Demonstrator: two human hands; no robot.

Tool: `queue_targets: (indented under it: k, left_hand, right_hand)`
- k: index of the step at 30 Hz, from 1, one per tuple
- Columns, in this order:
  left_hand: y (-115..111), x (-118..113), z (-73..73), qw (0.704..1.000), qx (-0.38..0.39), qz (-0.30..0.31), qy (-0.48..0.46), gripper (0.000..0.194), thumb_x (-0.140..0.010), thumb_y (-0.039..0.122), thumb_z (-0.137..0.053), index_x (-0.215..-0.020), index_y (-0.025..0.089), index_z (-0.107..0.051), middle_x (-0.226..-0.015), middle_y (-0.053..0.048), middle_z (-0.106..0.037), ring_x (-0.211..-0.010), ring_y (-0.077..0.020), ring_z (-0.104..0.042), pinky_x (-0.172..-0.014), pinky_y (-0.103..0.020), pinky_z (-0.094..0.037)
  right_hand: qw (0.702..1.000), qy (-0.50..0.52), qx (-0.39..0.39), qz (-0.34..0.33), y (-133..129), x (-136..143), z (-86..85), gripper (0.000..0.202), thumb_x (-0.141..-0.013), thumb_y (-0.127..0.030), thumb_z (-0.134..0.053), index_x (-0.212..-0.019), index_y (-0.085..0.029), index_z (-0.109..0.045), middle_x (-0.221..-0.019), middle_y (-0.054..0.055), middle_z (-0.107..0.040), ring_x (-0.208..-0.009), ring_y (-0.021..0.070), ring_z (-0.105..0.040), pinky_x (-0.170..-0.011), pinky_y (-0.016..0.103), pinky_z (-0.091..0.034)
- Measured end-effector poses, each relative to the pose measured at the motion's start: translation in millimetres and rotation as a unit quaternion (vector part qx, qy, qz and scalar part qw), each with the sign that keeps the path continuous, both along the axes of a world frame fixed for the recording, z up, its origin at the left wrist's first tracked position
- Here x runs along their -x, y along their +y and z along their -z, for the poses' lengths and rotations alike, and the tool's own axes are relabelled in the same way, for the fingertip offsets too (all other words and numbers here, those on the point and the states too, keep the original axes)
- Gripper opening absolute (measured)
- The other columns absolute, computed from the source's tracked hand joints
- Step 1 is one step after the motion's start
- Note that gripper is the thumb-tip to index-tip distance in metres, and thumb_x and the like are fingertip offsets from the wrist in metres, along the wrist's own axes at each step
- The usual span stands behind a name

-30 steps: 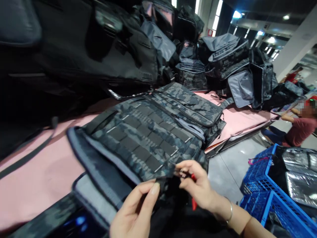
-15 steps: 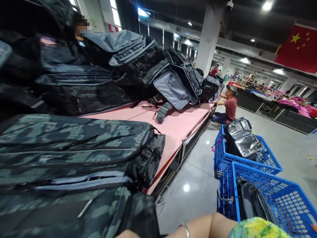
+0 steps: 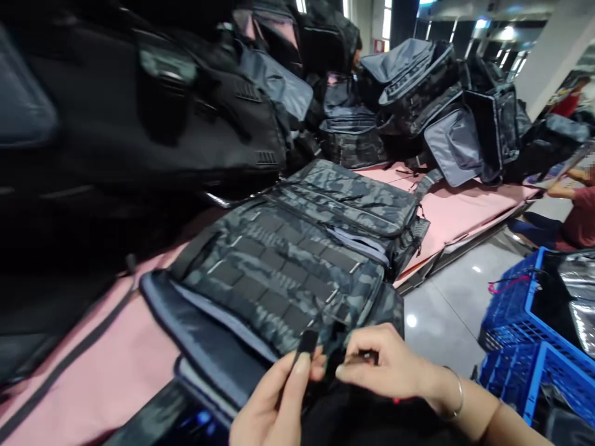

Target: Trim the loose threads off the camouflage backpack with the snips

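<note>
Head view: stacked dark bags point(image 3: 139, 124) occupy the pink bench point(image 3: 93, 371) toward its far left. A camouflage bag point(image 3: 288, 266) lies open at the near edge, flap toward the person, presumably for access. The left hand point(image 3: 274, 402) pinches a small black strap tab point(image 3: 307, 342) between thumb and forefinger. The right hand point(image 3: 390, 365), fingers pressed together, grips a dark fitting alongside. Blue crates point(image 3: 520, 347) stand on the floor, right.

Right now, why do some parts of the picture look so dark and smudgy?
In the head view, the black bags at upper left are dim and blurred, near the frame's edge; ceiling lights glare white at top right, and a bright spot reflects off the shiny floor; the camouflage bag is sharper, while the left hand and right hand are slightly soft.
</note>
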State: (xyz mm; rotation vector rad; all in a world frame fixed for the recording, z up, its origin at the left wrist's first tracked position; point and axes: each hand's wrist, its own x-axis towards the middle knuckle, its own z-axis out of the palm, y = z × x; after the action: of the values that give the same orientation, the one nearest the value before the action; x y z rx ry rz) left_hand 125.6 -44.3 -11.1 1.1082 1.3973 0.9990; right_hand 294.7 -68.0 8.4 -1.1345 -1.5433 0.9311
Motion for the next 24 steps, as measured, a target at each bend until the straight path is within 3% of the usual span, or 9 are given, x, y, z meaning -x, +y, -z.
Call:
queue_targets:
  k: [3, 6, 12, 19, 24]
  left_hand:
    - [2, -3, -5.3, 1.0, -0.025, 0.0, -0.018, 0.039, -0.067, 0.055, -0.065, -0.075, 0.017, -0.065, -0.072, -0.004, -0.065, -0.087, -0.0236, -0.062, -0.094, -0.037, -0.045]
    - [1, -2, -6.3, 0.999, -0.033, -0.009, -0.033, 0.039, -0.069, 0.053, -0.066, -0.083, 0.017, -0.064, -0.068, -0.002, -0.062, -0.079, -0.0204, -0.061, -0.09, -0.035, -0.047]
    - [-2, -2, -9.2, 0.998, -0.052, 0.0, -0.037, 0.036, -0.07, 0.049, -0.066, -0.084, 0.016, -0.065, -0.067, -0.003, -0.062, -0.076, -0.0189, -0.061, -0.081, -0.03, -0.05]
    - [-5, -5, -15.5, 0.999, -0.034, 0.002, -0.028, 0.038, -0.067, 0.05, -0.067, -0.084, 0.016, -0.066, -0.069, -0.003, -0.064, -0.08, -0.0207, -0.063, -0.082, -0.03, -0.05]
    - [-7, -6, -16.0, 0.999, -0.046, 0.015, 0.003, 0.039, -0.068, 0.051, -0.066, -0.086, 0.016, -0.067, -0.07, -0.004, -0.066, -0.077, -0.0202, -0.063, -0.078, -0.029, -0.052]
  right_hand:
    - [0.99, -0.082, 0.005, 0.116, -5, 5, 1.9, 0.012, -0.084, -0.03, -0.058, -0.083, -0.018, -0.056, -0.07, -0.002, -0.054, -0.062, 0.0113, -0.048, -0.058, 0.023, -0.039]
    - [0.984, -0.1, -0.039, 0.139, -5, 9, 2.5, 0.018, -0.088, -0.023, -0.05, -0.105, -0.017, -0.053, -0.086, 0.003, -0.059, -0.074, 0.0138, -0.053, -0.068, 0.026, -0.043]
    - [0.978, -0.089, -0.144, 0.124, 0, 12, 9.1, 0.021, -0.087, -0.022, -0.053, -0.108, -0.018, -0.056, -0.096, 0.008, -0.06, -0.089, 0.0169, -0.057, -0.074, 0.028, -0.049]
    - [0.978, -0.059, -0.15, 0.134, 5, 15, 13.1, 0.012, -0.087, -0.019, -0.052, -0.096, -0.018, -0.061, -0.084, 0.006, -0.061, -0.08, 0.0165, -0.059, -0.07, 0.029, -0.049]
    - [0.974, -0.045, -0.16, 0.156, 1, 13, 12.3, 0.017, -0.085, -0.02, -0.055, -0.101, -0.019, -0.06, -0.086, 0.006, -0.061, -0.08, 0.017, -0.058, -0.068, 0.029, -0.049]
